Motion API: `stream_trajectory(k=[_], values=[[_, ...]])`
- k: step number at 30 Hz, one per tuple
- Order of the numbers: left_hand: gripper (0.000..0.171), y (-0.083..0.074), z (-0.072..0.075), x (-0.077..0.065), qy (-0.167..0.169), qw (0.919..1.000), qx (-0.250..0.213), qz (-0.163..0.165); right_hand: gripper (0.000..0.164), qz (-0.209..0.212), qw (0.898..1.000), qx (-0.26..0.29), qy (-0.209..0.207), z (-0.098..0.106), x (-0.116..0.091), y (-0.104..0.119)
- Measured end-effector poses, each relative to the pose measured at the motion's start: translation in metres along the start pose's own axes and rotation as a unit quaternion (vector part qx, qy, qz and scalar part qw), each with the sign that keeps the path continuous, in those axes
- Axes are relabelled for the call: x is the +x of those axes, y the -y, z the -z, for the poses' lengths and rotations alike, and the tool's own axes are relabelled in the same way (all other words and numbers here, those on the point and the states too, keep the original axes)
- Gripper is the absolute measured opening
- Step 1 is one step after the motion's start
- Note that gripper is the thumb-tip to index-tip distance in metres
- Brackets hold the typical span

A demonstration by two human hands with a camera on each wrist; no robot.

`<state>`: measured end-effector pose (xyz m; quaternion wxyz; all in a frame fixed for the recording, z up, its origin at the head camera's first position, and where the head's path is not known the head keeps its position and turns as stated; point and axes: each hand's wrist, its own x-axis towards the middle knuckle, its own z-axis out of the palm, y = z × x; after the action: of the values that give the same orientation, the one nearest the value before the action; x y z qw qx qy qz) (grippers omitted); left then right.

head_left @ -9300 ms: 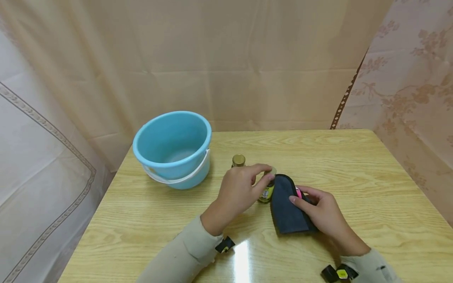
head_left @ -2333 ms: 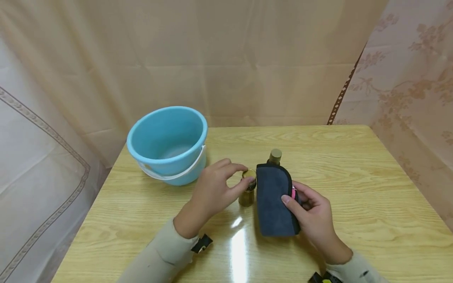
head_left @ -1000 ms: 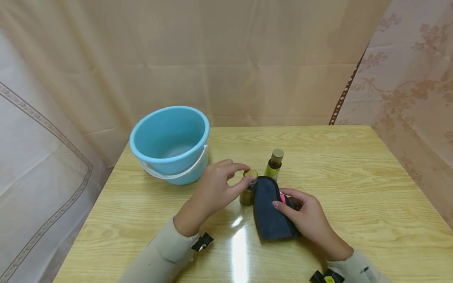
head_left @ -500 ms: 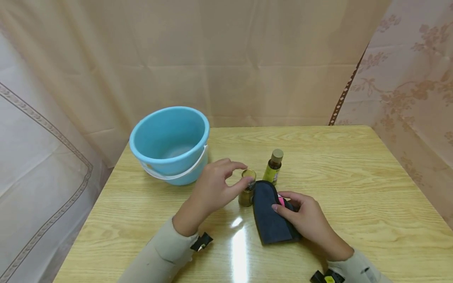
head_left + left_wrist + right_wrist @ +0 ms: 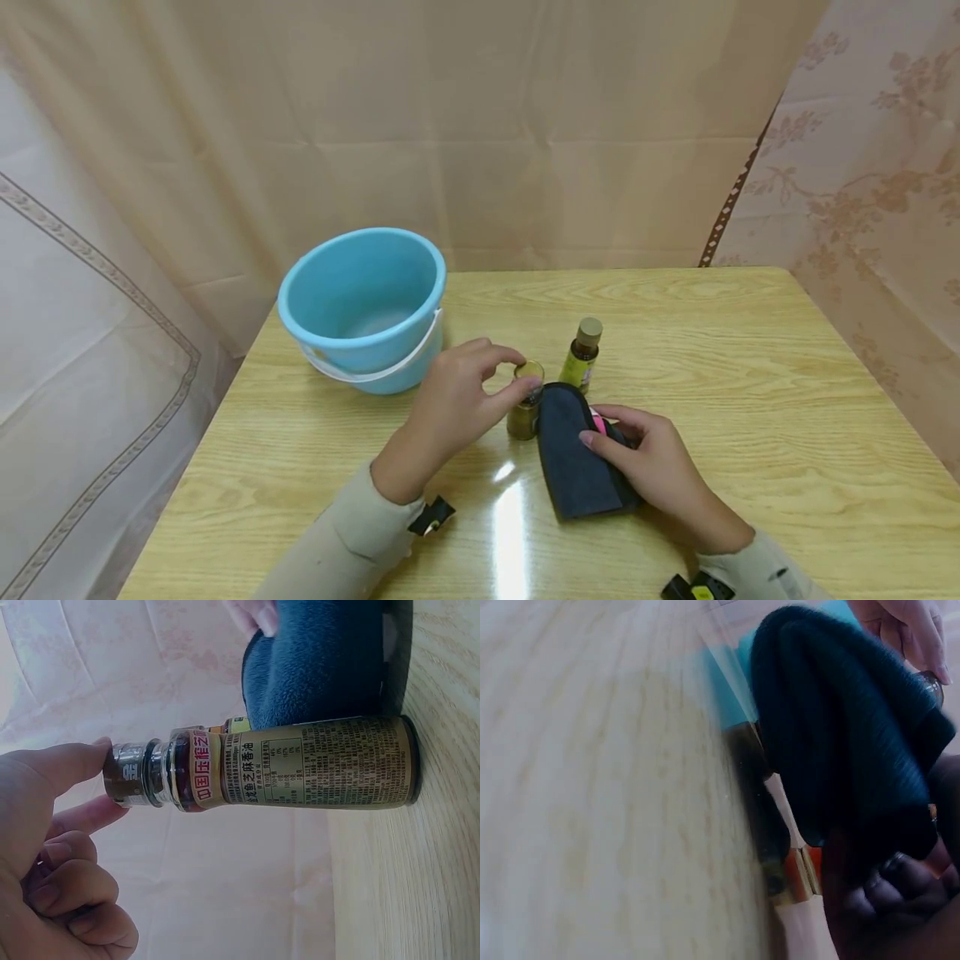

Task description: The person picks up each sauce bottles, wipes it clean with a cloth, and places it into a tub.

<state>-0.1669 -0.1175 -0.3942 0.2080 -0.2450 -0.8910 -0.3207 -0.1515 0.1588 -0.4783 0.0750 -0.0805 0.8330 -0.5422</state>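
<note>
1. Head view: here's the left hand (image 5: 453,404) over the capped glass bottle (image 5: 522,422), its grip nearly closed, thumb and forefinger on either side of the top. That bottle stands upright on the wood-grain counter (image 5: 750,375), right in the middle of the action. Across from it, the right hand (image 5: 656,458) has its grip closed on the dark blue cloth (image 5: 573,462), thumb laid over the near face, a pink patch (image 5: 597,421) peeping out by the fingers. The cloth sits just beside the bottle; whether they touch, I can't tell. Behind the cloth, a second bottle (image 5: 578,362) with a yellow-green label stands upright, its foot hidden. Over to the left there's the light blue bucket (image 5: 362,342), white handle (image 5: 393,371) hanging down its near side.

2. Left wrist view: a lovely close look! Thumb and forefinger pinch the brown cap (image 5: 129,774), the other fingers folded in toward the palm. The printed label (image 5: 322,765) faces us and the bottle's base is down on the counter. The cloth fills the space behind.

3. Right wrist view: the cloth looms large and folded, held from below by shadowed fingers. The left hand and bottle top show at upper right.
</note>
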Motion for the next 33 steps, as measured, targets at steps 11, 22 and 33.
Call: stream_trajectory(k=[11, 22, 33], values=[[0.029, -0.003, -0.001, 0.001, 0.017, 0.9998, 0.004, 0.014, 0.038, 0.035, 0.994, 0.103, -0.002, 0.005, -0.008, 0.005], [0.028, -0.003, -0.001, 0.001, 0.016, 0.9998, -0.006, 0.005, 0.041, 0.045, 0.989, 0.143, -0.018, 0.007, -0.012, 0.014], [0.029, -0.001, 0.0, 0.001, 0.024, 0.9996, -0.017, 0.007, 0.042, 0.104, 0.974, 0.2, -0.013, 0.007, -0.011, 0.015]])
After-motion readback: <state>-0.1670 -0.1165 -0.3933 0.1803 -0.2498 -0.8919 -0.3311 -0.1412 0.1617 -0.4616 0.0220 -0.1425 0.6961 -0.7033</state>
